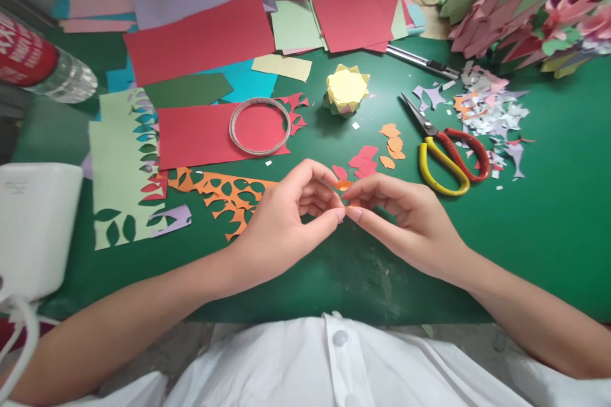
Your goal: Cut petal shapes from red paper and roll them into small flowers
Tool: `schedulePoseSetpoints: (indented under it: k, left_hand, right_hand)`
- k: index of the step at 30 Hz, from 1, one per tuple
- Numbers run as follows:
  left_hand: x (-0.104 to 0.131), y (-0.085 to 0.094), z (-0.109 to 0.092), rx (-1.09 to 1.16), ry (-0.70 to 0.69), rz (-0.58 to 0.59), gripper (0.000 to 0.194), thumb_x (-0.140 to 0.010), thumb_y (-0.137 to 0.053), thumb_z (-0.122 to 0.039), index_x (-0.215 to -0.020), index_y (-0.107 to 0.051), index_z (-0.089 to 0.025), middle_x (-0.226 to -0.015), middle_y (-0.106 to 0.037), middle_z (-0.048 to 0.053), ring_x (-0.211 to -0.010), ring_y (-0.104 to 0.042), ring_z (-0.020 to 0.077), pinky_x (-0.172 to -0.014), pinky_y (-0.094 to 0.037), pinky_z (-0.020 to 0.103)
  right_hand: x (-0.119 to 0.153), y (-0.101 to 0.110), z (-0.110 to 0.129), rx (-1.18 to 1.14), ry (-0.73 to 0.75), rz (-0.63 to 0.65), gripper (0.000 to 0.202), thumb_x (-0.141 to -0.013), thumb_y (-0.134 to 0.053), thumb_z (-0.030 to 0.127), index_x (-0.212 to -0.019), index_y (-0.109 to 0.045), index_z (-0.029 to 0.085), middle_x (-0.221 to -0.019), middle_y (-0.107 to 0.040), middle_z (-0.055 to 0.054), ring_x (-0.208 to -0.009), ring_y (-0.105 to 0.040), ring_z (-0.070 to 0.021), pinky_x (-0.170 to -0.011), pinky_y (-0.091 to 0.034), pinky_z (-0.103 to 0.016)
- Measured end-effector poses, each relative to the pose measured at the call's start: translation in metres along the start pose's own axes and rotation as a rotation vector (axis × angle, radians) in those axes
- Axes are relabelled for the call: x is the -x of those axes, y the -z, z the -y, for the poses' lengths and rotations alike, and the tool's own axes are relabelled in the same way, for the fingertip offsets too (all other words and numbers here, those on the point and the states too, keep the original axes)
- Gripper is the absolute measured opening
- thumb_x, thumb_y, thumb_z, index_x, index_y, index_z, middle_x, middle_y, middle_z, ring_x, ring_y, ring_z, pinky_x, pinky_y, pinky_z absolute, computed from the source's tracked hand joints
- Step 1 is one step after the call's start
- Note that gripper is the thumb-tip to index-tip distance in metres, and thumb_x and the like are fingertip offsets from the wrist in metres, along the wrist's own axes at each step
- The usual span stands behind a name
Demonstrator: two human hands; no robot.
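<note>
Petal of orange paper point(344, 185), pinched jointly by your left hand point(291, 219) and right hand point(410, 222); red petals point(366, 163) just beyond, scissors point(443, 144) off to right.

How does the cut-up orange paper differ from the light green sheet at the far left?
The orange paper is a ragged lattice, holed nearly all over; the light green sheet has a large uncut area, with holes along its right side and lower end. In this view, the left hand partly hides the orange paper but none of the light green sheet. Both lie on the green table and have leaf-shaped holes.
</note>
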State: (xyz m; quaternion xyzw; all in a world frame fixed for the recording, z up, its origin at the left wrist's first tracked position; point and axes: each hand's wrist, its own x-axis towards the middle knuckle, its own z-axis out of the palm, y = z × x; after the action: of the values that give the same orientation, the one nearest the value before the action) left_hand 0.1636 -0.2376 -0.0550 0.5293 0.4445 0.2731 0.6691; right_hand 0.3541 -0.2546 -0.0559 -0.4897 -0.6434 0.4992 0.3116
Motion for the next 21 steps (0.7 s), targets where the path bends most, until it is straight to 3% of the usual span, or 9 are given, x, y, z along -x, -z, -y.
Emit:
schedulePoseSetpoints:
  k: [6,14,18,21]
  left_hand:
    - [0.0006,0.001,-0.002,-0.172,-0.024,0.012,0.019,-0.085,-0.061,-0.015,-0.098,-0.05,-0.023,-0.086,-0.063,-0.003,-0.081,-0.065,0.0128,-0.076,-0.054,0.026]
    - [-0.0024,0.0063,-0.0017,0.025,0.07,0.087,0.019,-0.084,-0.065,-0.019,-0.097,-0.05,-0.022,-0.086,-0.063,-0.002,-0.082,-0.064,0.0121,-0.078,-0.055,0.026]
    - [-0.0051,0.0071,-0.003,0.074,0.103,0.103,0.018,-0.083,-0.066,-0.02,-0.092,-0.051,-0.02,-0.084,-0.064,-0.002,-0.078,-0.065,0.0116,-0.075,-0.055,0.025]
    - [-0.0061,0.007,-0.0058,0.078,0.094,0.103,0.019,-0.081,-0.068,-0.019,-0.09,-0.051,-0.019,-0.085,-0.066,-0.001,-0.08,-0.067,0.0125,-0.076,-0.056,0.025]
  right_hand:
    - [-0.0023,0.0016,-0.0012,0.164,0.124,0.01,0.011,-0.086,-0.059,0.011,-0.084,-0.065,0.019,-0.072,-0.067,0.001,-0.062,-0.06,-0.0108,-0.055,-0.047,-0.023]
    - [-0.0002,0.0001,-0.0004,0.324,0.346,-0.066,0.016,-0.084,-0.06,0.003,-0.083,-0.061,0.02,-0.072,-0.067,0.001,-0.06,-0.059,-0.009,-0.056,-0.047,-0.02]
    - [0.0007,-0.0013,-0.0009,0.343,0.341,-0.088,0.018,-0.084,-0.059,0.003,-0.084,-0.061,0.021,-0.072,-0.067,0.001,-0.059,-0.058,-0.0095,-0.054,-0.047,-0.021]
    - [0.0008,-0.0001,-0.0014,0.297,0.258,-0.106,0.016,-0.084,-0.059,0.006,-0.083,-0.062,0.021,-0.071,-0.066,0.001,-0.059,-0.059,-0.0102,-0.053,-0.048,-0.022]
